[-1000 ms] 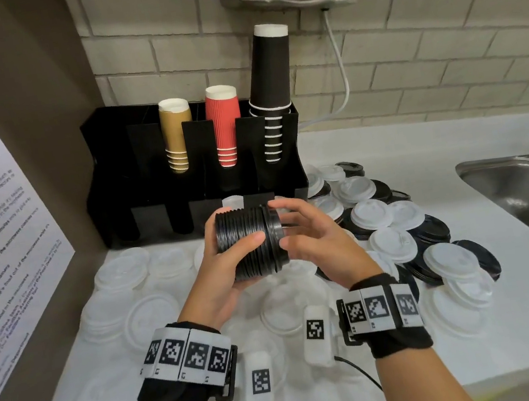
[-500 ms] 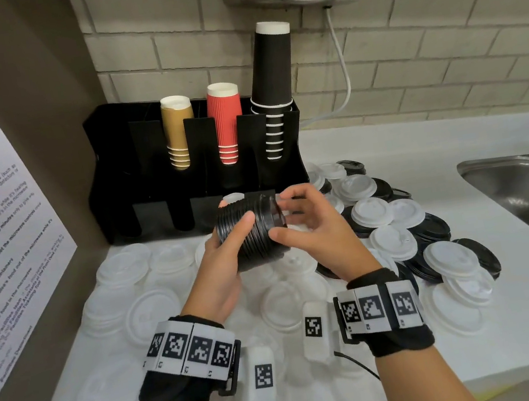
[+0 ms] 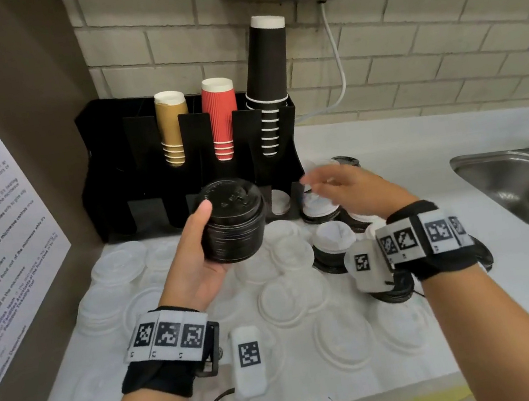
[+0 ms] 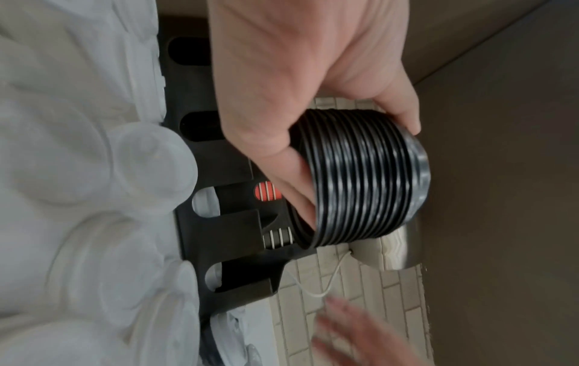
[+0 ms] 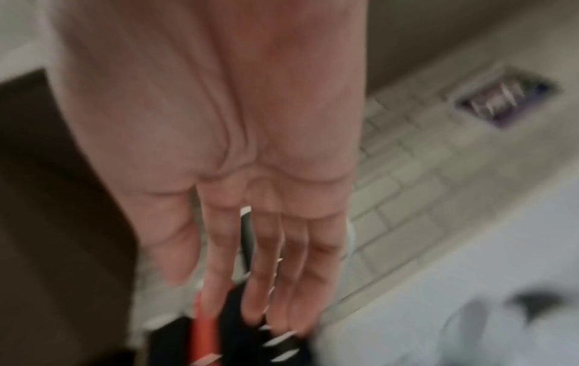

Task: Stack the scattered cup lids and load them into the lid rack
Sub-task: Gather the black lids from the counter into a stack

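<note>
Over the counter (image 3: 388,160), blurred right hand (image 3: 355,191); left hand's (image 3: 193,263) fingers hidden behind lid stack (image 3: 231,219)

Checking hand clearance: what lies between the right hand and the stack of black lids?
In the head view, only a short open gap with the black rack behind it separates the open right hand from the stack of black lids, gripped by the left hand.

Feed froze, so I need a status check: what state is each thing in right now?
Stack of black lids: nested, upright, gripped by left hand, not yet racked.
Right hand: open, empty, above loose lids.
Lid rack: left front slots look empty, two right slots show white.
Clear lids: scattered on counter.
Black and white lids: loose pile, unsorted.
</note>
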Demonstrator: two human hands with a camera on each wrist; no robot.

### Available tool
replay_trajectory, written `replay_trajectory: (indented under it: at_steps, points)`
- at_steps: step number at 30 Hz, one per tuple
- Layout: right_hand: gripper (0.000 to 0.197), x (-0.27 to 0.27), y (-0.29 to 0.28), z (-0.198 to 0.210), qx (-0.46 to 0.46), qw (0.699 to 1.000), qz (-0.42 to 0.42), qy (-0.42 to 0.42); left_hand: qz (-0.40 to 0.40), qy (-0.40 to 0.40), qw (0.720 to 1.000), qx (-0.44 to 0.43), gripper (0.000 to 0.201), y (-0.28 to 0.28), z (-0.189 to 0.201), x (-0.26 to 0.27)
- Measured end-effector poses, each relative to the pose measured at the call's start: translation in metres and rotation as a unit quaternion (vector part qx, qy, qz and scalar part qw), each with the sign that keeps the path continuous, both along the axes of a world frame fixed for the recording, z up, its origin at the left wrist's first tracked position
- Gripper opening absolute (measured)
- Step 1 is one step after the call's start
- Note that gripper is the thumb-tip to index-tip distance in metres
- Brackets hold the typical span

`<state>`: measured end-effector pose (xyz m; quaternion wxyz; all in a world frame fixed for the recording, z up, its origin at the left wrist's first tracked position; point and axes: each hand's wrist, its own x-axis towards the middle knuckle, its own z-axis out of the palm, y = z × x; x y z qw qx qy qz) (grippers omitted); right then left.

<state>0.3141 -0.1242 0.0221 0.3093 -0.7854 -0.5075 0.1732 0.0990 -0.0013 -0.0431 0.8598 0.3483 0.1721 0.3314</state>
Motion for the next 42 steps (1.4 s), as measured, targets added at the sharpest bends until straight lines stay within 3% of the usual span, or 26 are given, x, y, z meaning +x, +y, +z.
replay_trajectory:
  at_steps: [2,4,7,10,12,16,19,21,25,27,31,34,37,40,42]
  points:
    - [0.026,0.024,-0.003,-0.009,-0.141,0.986,-0.018,-0.086,-0.003,-0.012,1.000,0.010,0.050,0.005,-0.001,-0.003]
    - [0.042,0.037,-0.002,-0.021,-0.256,0.959,-0.028,-0.116,-0.001,-0.011,1.000,0.021,0.050,0.009,-0.002,-0.005]
    - [0.067,0.040,0.005,-0.039,-0.329,0.932,-0.044,-0.146,-0.015,-0.008,0.999,0.033,0.049,0.012,-0.002,-0.005]
    - [0.081,0.035,0.015,-0.049,-0.383,0.906,-0.001,-0.179,-0.031,-0.003,0.999,0.036,0.042,0.015,-0.003,-0.004]
    - [0.082,0.033,0.023,-0.045,-0.371,0.913,0.017,-0.169,-0.032,-0.001,0.999,0.037,0.036,0.017,-0.004,-0.004]
    - [0.086,0.022,0.037,-0.023,-0.255,0.960,0.051,-0.102,-0.029,-0.006,0.999,0.037,0.042,0.020,-0.004,-0.003]
    - [0.089,0.010,0.039,-0.006,-0.242,0.964,0.062,-0.096,-0.030,-0.006,0.999,0.040,0.044,0.020,-0.002,-0.001]
    - [0.081,0.008,0.031,0.001,-0.315,0.933,0.068,-0.157,-0.031,-0.002,0.999,0.042,0.046,0.021,-0.001,-0.001]
    - [0.089,0.005,0.009,-0.013,-0.532,0.812,0.071,-0.231,-0.006,0.003,0.999,0.034,0.051,0.024,0.000,-0.002]
    - [0.092,0.002,0.004,-0.026,-0.563,0.790,0.071,-0.230,0.005,0.003,0.999,0.034,0.052,0.026,0.002,-0.002]
    - [0.082,0.002,0.001,-0.026,-0.543,0.811,0.076,-0.203,0.020,0.000,0.999,0.034,0.049,0.028,0.006,-0.002]
    - [0.083,0.000,0.008,-0.014,-0.453,0.874,0.093,-0.146,0.028,-0.004,0.999,0.037,0.050,0.028,0.007,-0.002]
    - [0.101,-0.009,0.022,-0.003,-0.344,0.927,0.120,-0.089,0.026,-0.005,0.999,0.038,0.047,0.026,0.008,-0.001]
    - [0.112,-0.007,0.030,-0.003,-0.335,0.929,0.108,-0.115,0.028,-0.004,0.999,0.040,0.044,0.025,0.007,-0.002]
    - [0.103,0.002,0.030,-0.011,-0.389,0.902,0.098,-0.162,0.028,-0.005,0.999,0.041,0.044,0.025,0.006,-0.003]
